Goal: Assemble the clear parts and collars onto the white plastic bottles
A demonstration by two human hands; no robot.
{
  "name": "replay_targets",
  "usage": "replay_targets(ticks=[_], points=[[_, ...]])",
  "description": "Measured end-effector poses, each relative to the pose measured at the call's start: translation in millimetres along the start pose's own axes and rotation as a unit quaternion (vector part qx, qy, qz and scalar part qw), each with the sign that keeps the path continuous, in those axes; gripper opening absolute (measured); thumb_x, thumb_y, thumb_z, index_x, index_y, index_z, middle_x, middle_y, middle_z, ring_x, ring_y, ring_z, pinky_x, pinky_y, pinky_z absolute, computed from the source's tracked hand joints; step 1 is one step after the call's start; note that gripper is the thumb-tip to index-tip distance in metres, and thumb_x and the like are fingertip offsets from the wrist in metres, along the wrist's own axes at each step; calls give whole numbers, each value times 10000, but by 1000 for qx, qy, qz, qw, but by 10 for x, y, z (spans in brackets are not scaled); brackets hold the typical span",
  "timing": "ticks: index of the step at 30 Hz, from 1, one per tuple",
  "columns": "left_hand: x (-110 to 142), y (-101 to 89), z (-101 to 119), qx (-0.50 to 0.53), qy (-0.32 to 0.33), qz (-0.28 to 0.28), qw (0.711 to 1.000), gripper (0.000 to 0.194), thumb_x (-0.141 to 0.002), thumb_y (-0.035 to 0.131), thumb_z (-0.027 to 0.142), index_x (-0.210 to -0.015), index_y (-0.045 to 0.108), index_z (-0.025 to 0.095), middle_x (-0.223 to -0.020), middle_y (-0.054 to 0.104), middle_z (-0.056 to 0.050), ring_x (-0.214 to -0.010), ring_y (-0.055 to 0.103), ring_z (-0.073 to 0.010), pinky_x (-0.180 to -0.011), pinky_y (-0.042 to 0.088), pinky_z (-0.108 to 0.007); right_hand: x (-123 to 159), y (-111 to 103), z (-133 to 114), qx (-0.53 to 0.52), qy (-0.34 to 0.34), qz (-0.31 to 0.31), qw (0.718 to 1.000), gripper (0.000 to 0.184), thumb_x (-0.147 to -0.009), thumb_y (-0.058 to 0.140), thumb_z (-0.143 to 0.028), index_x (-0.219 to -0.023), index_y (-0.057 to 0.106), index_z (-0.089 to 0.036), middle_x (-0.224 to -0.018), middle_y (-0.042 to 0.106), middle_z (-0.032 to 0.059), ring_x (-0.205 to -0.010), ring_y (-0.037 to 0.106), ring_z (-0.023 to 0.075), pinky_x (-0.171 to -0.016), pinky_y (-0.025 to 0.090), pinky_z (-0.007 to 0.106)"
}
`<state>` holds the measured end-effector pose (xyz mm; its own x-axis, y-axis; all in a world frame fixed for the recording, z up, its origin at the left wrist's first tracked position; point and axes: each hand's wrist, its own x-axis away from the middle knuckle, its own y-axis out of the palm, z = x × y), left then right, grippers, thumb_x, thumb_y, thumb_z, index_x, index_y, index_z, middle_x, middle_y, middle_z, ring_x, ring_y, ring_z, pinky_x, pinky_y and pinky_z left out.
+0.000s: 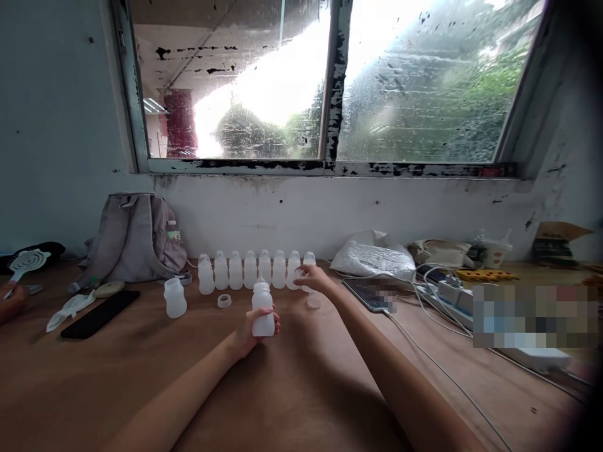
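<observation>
My left hand (257, 323) is closed around a translucent white baby bottle (263, 320), held upright with a clear nipple on top. My right hand (316, 277) is in front of the right end of a row of similar bottles (250, 273). Its thumb and fingers are curled towards each other, and I cannot make out what lies between them. Just below that hand, a clear cap (313, 301) lies on the table. To the left are a pale ring (225, 301) and a bottle without a top (175, 299).
A grey backpack (134, 235) leans against the wall, beside a black phone (100, 315). At far left another person's hand (12, 301) holds a white hairbrush (29, 262). A charging tablet (366, 295), white cables, a power strip (532, 355) and a silvery bag (374, 257) lie right.
</observation>
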<state>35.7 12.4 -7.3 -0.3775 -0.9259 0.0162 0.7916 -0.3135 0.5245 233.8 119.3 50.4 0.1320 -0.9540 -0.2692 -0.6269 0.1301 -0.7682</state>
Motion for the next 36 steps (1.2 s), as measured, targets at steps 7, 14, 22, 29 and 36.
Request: replay_targets(ticks=[7, 14, 22, 29, 36], points=[[-12, 4, 12, -64, 14, 34, 997, 298, -656, 611, 281, -899, 536, 124, -715, 610, -37, -601, 580, -138, -588, 462, -262, 9, 175, 212, 90, 42, -28, 995, 285, -507, 673, -186, -786, 618, -194, -799, 600, 47, -814, 535, 241, -704, 368, 348], [-30, -22, -8, -86, 21, 31, 996, 302, -654, 624, 287, -883, 530, 115, -722, 610, -50, -597, 577, -135, -564, 452, -247, 17, 162, 208, 131, 48, -65, 988, 219, -496, 682, -167, -707, 636, -204, -762, 614, 42, -794, 553, 250, -721, 355, 365], [-48, -41, -31, -104, 39, 26, 994, 295, -666, 628, 280, -886, 532, 110, -735, 588, -50, -605, 570, -135, -551, 457, -248, 51, 135, 221, 138, 45, -66, 987, 343, -451, 716, -167, -778, 627, -221, -769, 609, 21, -758, 563, 231, -737, 367, 372], [-19, 20, -12, -158, 86, 39, 983, 272, -641, 642, 297, -820, 536, 122, -699, 586, -43, -570, 564, -137, -509, 438, -235, 101, 89, -179, 76, -34, 49, 995, 261, -788, 458, -371, -916, 579, -179, -964, 593, 83, -950, 503, 224, -809, 333, 325], [-32, 74, -31, -319, 160, 127, 926, 143, -601, 614, 204, -697, 523, 149, -606, 568, -5, -530, 517, -136, -510, 394, -249, 458, 515, -747, -254, -56, -67, 963, 376, -684, 544, -486, -807, 598, -135, -756, 635, 56, -699, 567, 169, -592, 408, 236]])
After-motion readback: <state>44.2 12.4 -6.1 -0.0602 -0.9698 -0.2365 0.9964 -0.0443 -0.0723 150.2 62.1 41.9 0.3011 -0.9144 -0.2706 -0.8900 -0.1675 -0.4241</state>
